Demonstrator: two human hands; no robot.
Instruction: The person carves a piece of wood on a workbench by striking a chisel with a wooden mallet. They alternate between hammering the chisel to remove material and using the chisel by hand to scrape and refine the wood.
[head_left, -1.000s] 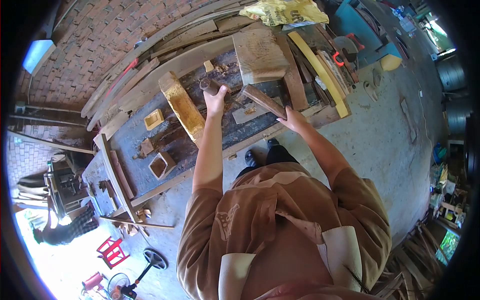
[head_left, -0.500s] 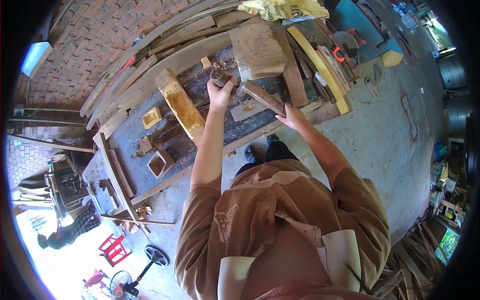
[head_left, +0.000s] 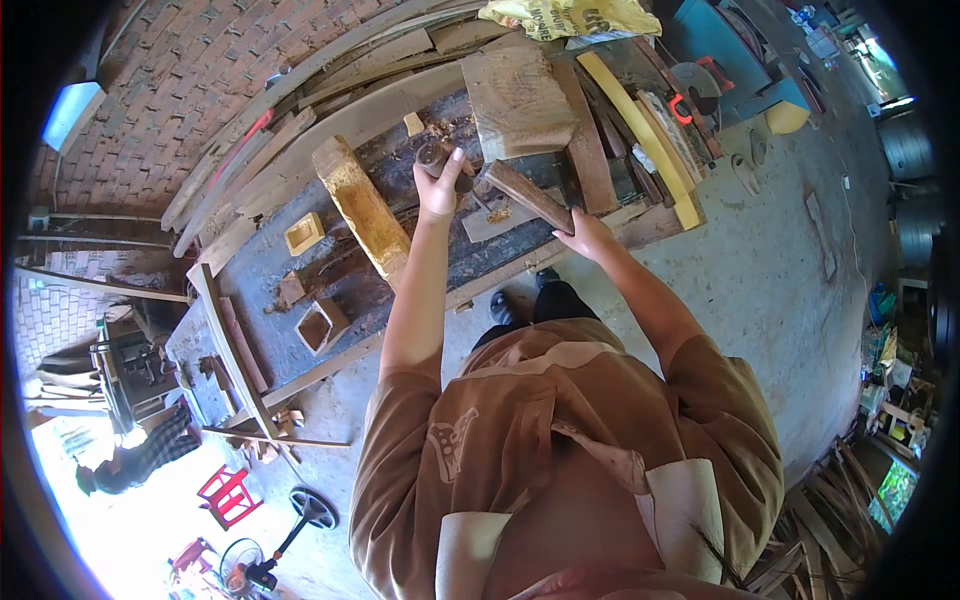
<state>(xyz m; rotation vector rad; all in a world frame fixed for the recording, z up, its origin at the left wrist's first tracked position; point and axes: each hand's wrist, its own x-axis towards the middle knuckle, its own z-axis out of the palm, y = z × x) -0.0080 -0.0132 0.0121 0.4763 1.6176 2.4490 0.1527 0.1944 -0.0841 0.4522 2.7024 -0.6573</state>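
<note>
My left hand is closed around the thick brown wooden handle of a chisel, its thumb raised along the side. A thin shaft runs from below that hand toward a small flat board on the bench, which has shavings on it. The far end of the chisel is too small to make out clearly. In my right hand is a squared wooden stick, gripped at its near end. Its far end points toward the left hand, apart from the chisel handle.
A hollowed yellowish wooden block lies left of my left hand on the dark workbench. Small square wooden pieces sit farther left. A broad wooden slab lies beyond, and a long yellow strip to the right.
My left hand has shifted its hold, with the thumb now raised and the chisel handle tilted a little more to the left. The right hand with the wooden stick has barely moved.
</note>
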